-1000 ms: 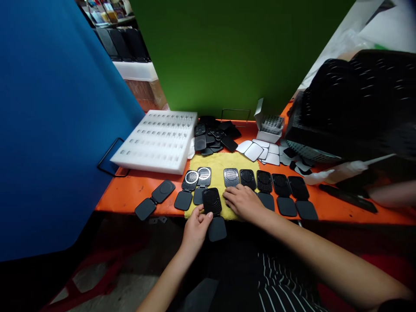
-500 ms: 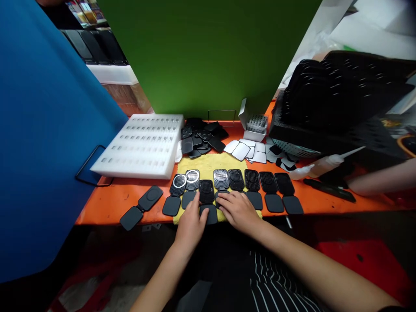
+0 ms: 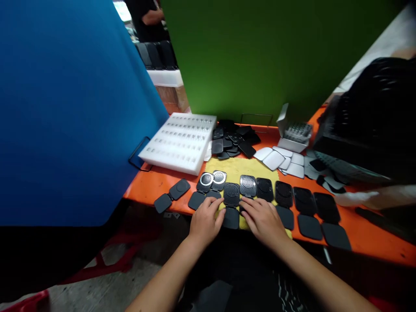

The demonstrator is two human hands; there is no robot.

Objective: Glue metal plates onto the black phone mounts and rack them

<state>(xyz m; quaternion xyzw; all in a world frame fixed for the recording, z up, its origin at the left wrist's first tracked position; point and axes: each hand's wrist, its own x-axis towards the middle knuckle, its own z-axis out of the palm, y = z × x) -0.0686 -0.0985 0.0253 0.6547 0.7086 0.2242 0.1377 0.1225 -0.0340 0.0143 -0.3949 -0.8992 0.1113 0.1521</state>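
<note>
A black hinged case (image 3: 232, 194) lies unfolded on a yellow cloth (image 3: 242, 165), its ridged half away from me and its smooth half nearer. My left hand (image 3: 205, 220) has its fingers and thumb at the left edge of this case, around the hinge. At the opposite edge, the fingertips of my right hand (image 3: 264, 219) touch it near the hinge, partly covering the neighbouring case (image 3: 248, 185). To the left, two similar cases carry white rings (image 3: 206, 179). More unfolded black cases (image 3: 303, 200) continue the row to the right.
A white foam block (image 3: 182, 143) with rows of slots stands back left. Behind the cloth are a pile of black plates (image 3: 232, 141), white-faced cards (image 3: 274, 159) and an open small box (image 3: 295, 135). Black stacked trays (image 3: 373, 121) rise at right; a green panel (image 3: 260, 56) stands behind.
The view has swung left, so the table sits further right in the picture. My hands remain at the same case, with my right fingertips now closer to its edge.
</note>
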